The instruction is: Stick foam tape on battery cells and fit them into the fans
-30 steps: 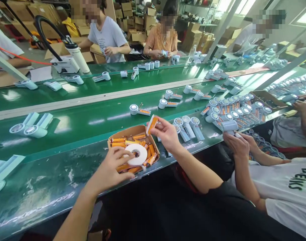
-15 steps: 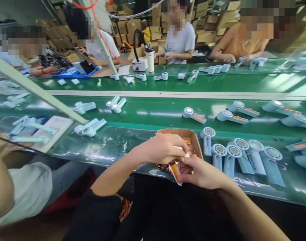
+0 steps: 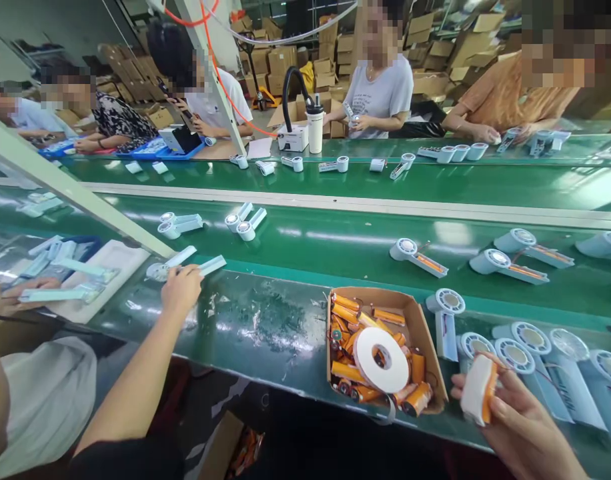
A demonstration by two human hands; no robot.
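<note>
Your right hand (image 3: 523, 413), near the bottom right corner, has its thumb and fingers closed around an orange-wrapped battery pack with a broad white face (image 3: 478, 390), lifted in front of the bench's near edge. The palm is turned away and the wrist runs out of the picture, so part of your hold is hidden.

Your left hand (image 3: 182, 291) reaches far out to the left — its fingers are bent down over a pale-blue plastic fan casing with an open, trough-like handle (image 3: 213, 265). Your knuckles cover the round head of that casing, so I cannot tell whether the fingers pinch it or only rest there. A second pale-blue casing (image 3: 158, 271) lies just beside it.

Between your hands, an open brown cardboard box (image 3: 423, 327) stands on the glossy green bench (image 3: 270, 327), filled with loose orange battery packs (image 3: 345, 313). A flat white roll of tape (image 3: 364, 360) lies on top, hiding those beneath.

Your right hand also blocks part of the light-blue fan bodies with round grilles (image 3: 446, 302) beside the box; the outermost is cut off by the right edge. At the far left, a co-worker's hand (image 3: 20, 293) is blurred — its grip is hard to make out.
</note>
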